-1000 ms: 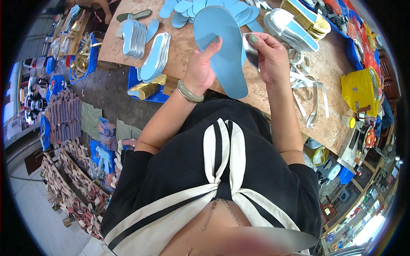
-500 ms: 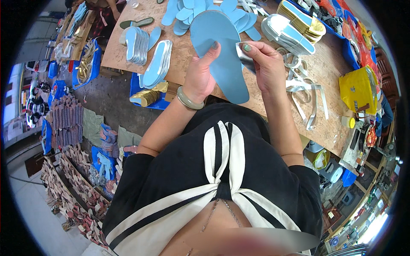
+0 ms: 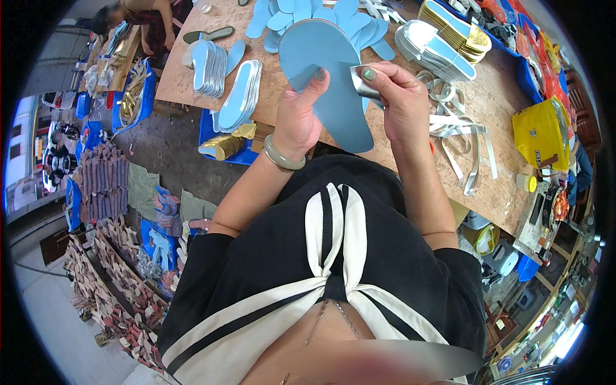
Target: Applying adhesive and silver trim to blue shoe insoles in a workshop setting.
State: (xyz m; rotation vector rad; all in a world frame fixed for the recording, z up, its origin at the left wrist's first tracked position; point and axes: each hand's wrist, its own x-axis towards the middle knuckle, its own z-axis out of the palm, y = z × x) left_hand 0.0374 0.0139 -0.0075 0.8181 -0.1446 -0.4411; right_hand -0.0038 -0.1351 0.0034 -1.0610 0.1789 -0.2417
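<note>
My left hand (image 3: pixel 299 120) grips a blue shoe insole (image 3: pixel 321 48) at its left edge, thumb on the face and fingers behind. The insole is held up over the table's near edge, its wide end away from me and its narrow end near my body. At its right edge my right hand (image 3: pixel 405 102) pinches a silver strip (image 3: pixel 360 82) between thumb and fingers. One end of the strip lies over the insole's edge; the rest is hidden by my fingers. Just beyond the insole is a fanned pile of plain blue insoles (image 3: pixel 301 11).
Silver-edged insole stacks (image 3: pixel 210 72) stand left on the wooden table (image 3: pixel 173 86). Loose silver strips (image 3: pixel 473 138) lie right, near bundled insoles (image 3: pixel 436 51), a yellow bag (image 3: pixel 542 138) and a yellow-lidded jar (image 3: pixel 527 183). A blue crate (image 3: pixel 240 156) sits below the table's left edge. Another person (image 3: pixel 151 16) works far left.
The insole has tilted slightly, its wide end shifting left. My right hand has brought the silver strip a little left, further over the insole's face. The other person leans more into view.
</note>
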